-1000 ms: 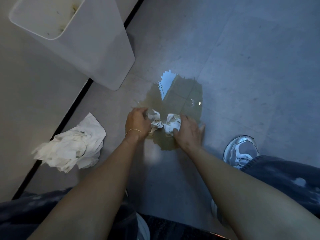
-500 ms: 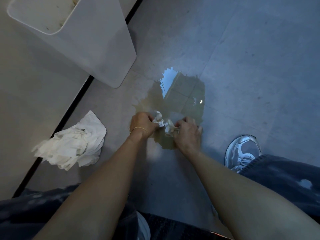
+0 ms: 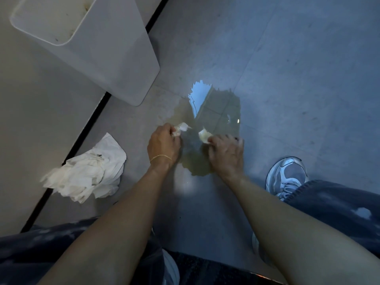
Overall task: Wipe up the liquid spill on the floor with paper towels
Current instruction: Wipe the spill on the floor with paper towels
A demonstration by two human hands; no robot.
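A yellowish puddle [image 3: 218, 112] spreads over the grey floor tiles at the centre of the head view. My left hand [image 3: 163, 145] grips a small crumpled wad of paper towel [image 3: 181, 128] at the puddle's left edge. My right hand [image 3: 226, 153] grips a second, damp wad [image 3: 204, 135] over the puddle's near part. The two wads are apart, with wet floor between them. Most of each wad is hidden inside its fist.
A heap of white paper towels [image 3: 88, 171] lies on the floor to the left, beside a black floor strip [image 3: 90, 120]. A white bin [image 3: 98, 50] stands at the upper left. My grey shoe [image 3: 285, 175] and dark trouser legs flank the puddle.
The hands met at the puddle's near edge with the wads touching, then pulled apart sideways. The view has shifted slightly.
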